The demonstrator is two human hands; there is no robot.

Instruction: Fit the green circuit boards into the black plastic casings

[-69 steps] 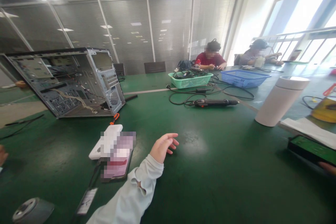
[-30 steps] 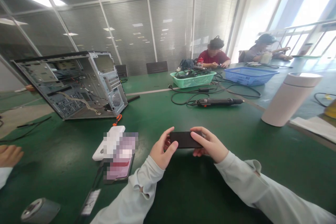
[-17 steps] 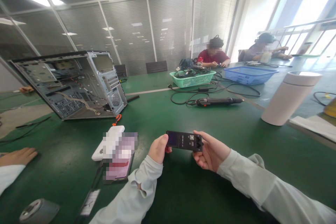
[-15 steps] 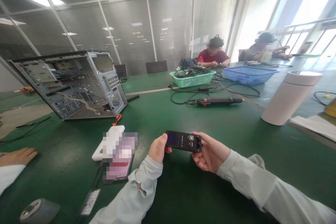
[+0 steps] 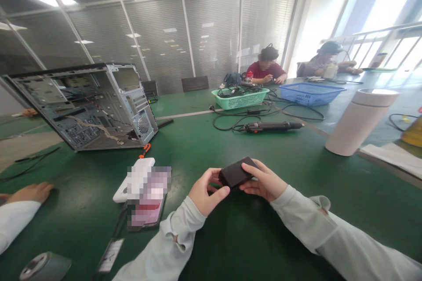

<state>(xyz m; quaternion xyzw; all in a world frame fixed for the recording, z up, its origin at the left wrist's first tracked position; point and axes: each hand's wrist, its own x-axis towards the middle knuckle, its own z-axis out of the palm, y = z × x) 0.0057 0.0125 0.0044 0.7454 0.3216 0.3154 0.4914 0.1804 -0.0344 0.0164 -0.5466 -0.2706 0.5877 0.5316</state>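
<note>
A small black box-shaped device (image 5: 234,174) is held up over the green table (image 5: 263,237), a plain dark face showing. My right hand (image 5: 267,181) grips its right end, thumb lying across the face and fingers curled beneath. At the left end, my left hand (image 5: 205,191) has its fingers on the far edge and its thumb at the near corner. To the left of that hand lie a phone with a pinkish screen (image 5: 154,210) and a white rectangular object (image 5: 141,173), both partly blurred out.
An open computer case (image 5: 108,109) stands at the left. Ahead lie a power screwdriver (image 5: 273,127), a green basket (image 5: 244,101) of cables and a blue basket (image 5: 310,96). A pale tumbler (image 5: 359,125) stands right. Another person's hand (image 5: 31,193) rests at left.
The black device has been turned over, so its side with ports and markings no longer shows. My left hand has shifted its grip. The view has moved slightly.
</note>
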